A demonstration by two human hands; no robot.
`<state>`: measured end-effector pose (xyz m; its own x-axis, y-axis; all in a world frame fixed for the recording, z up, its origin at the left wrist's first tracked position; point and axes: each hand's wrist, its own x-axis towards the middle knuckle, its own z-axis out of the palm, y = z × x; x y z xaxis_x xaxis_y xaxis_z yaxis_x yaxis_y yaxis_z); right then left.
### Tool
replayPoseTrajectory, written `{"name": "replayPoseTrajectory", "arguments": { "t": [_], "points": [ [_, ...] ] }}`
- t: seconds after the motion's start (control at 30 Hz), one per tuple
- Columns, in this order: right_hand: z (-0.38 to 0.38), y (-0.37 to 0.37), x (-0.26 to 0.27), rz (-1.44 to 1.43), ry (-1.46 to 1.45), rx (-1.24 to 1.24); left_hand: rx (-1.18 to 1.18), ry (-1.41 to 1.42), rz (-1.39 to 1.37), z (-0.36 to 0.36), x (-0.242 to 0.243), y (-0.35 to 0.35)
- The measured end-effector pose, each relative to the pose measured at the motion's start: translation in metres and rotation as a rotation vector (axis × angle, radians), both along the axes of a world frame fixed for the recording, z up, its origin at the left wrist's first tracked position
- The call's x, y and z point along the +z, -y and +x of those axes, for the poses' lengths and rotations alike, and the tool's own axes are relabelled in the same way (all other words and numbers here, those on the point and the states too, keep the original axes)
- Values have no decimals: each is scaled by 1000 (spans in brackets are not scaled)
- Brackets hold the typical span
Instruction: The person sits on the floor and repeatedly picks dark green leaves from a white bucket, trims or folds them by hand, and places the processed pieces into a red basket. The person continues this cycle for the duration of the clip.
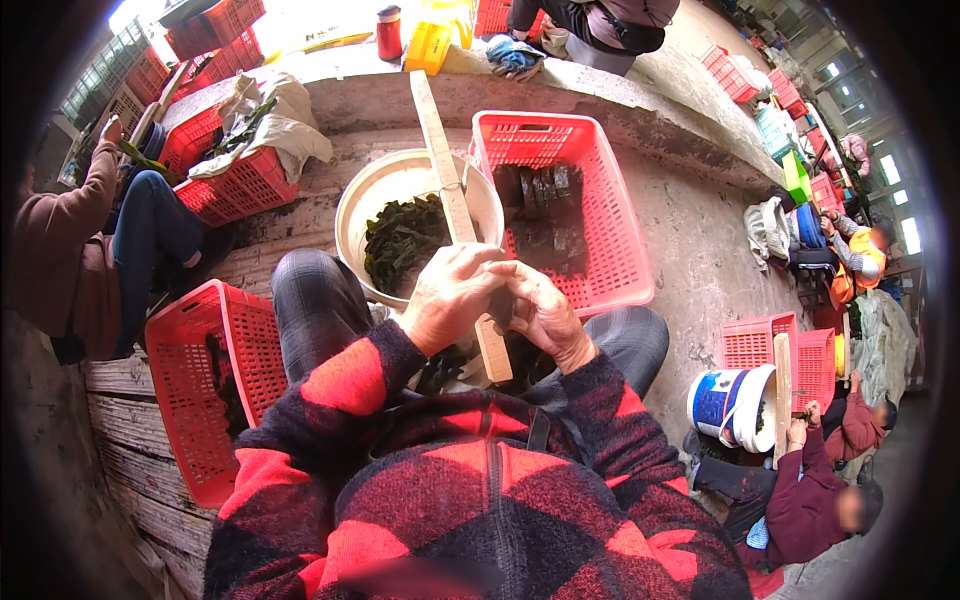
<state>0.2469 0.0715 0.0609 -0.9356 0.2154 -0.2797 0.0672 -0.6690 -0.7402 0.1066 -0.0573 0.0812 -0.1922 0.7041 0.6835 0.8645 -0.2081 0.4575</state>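
Note:
Over a wooden slat [441, 150] laid across the white bucket [346, 199], both my hands come together. My left hand [454, 289] and my right hand [546, 311] meet at the fingertips and pinch a small dark piece of kelp [501, 304], mostly hidden by the fingers. Dark green kelp strips [401, 240] fill part of the bucket. Right beside it, a red plastic crate [619, 217] holds dark kelp bundles [551, 191] in rows. The slat's near end extends between my knees.
Another red crate [255, 352] with dark pieces stands by my left knee. A concrete ledge [360, 86] bears a red flask [388, 34], a yellow container [427, 46] and blue gloves [514, 56]. A person sits at left near a kelp-filled crate [240, 184]; others work at right beside a bucket [720, 405].

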Motion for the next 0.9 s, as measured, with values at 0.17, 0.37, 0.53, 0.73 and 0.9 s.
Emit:
{"name": "replayPoseTrajectory", "arguments": {
  "t": [0.17,0.37,0.53,0.73,0.9],
  "points": [
    [2,-10,-5,40,-26,67,33,157,-22,-3,-5,5],
    [4,-7,4,194,43,34,24,515,-71,-2,-13,8],
    [2,-1,12,277,90,12,-139,1130,43,-1,-26,6],
    [3,3,15,441,112,-37,-191,1296,60,-8,-34,9],
    [9,-2,10,774,149,-55,-144,1341,70,-16,-40,11]
  ]
}}
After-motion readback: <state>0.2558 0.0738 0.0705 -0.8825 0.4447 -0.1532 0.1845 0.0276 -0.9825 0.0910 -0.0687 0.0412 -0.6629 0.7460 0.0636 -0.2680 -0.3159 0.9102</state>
